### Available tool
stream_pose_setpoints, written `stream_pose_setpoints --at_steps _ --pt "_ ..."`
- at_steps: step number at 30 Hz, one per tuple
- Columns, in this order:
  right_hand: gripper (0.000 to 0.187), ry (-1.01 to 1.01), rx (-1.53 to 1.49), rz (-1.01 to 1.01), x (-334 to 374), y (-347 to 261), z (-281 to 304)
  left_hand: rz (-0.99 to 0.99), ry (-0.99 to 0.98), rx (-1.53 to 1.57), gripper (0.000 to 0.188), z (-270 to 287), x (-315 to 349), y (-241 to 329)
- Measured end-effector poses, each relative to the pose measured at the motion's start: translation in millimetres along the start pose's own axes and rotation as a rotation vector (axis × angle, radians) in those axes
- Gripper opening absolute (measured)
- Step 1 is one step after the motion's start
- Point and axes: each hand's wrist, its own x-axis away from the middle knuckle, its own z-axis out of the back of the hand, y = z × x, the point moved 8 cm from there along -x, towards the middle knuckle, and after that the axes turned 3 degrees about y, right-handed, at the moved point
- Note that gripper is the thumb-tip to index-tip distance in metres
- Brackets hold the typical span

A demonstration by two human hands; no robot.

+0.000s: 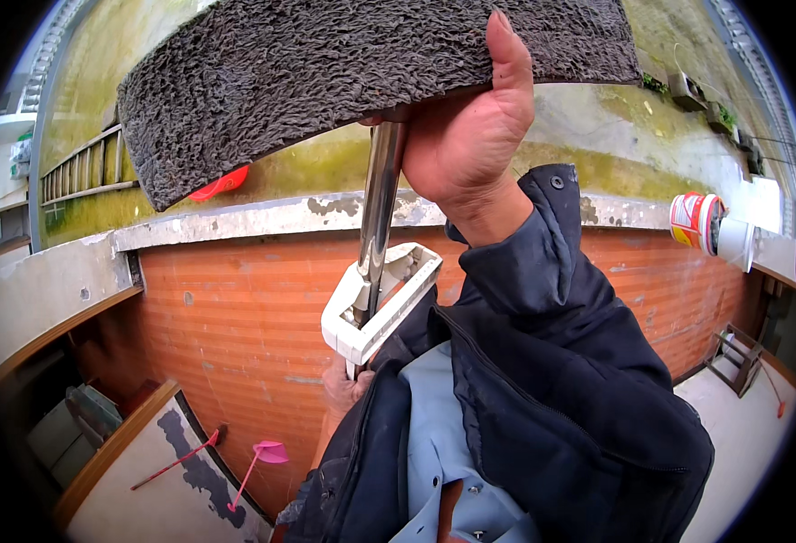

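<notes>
A flat mop is held up before me, with its wide, dark grey shaggy pad (pixel 325 81) at the top. My right hand (pixel 461 140) is closed on the mop head, the thumb over the pad's front and the other fingers mostly hidden behind or under it. From the pad a shiny metal pole (pixel 380 199) runs down through a white plastic frame (pixel 384 312). Below that frame, my left hand (pixel 348 389) is closed around the lower pole, partly covered by my dark jacket.
Beyond an orange-red striped surface (pixel 253 308) runs a worn whitish ledge (pixel 271 220). A ladder (pixel 85 167) and a red plastic thing (pixel 219 184) lie past it. White buckets (pixel 695 220) stand at right. A pink fly swatter (pixel 269 452) is at lower left, a wooden stool (pixel 735 362) at lower right.
</notes>
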Motion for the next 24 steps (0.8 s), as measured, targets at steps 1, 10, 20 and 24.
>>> stream_pose_setpoints --at_steps 1,10,20,24 --pt "0.039 -0.011 -0.003 -0.002 3 1 -2 -0.015 0.003 0.01 0.066 2 3 -5" --pt "0.038 0.035 0.004 -0.011 17 7 -13 -0.062 0.116 0.229 0.059 -3 7 -21" --pt "0.03 0.257 0.482 -0.124 -92 21 71 0.287 -0.474 0.374 0.063 5 -50 72" --pt "0.034 0.395 0.639 -0.172 -104 11 134 0.457 -0.613 0.51 0.064 7 -49 101"
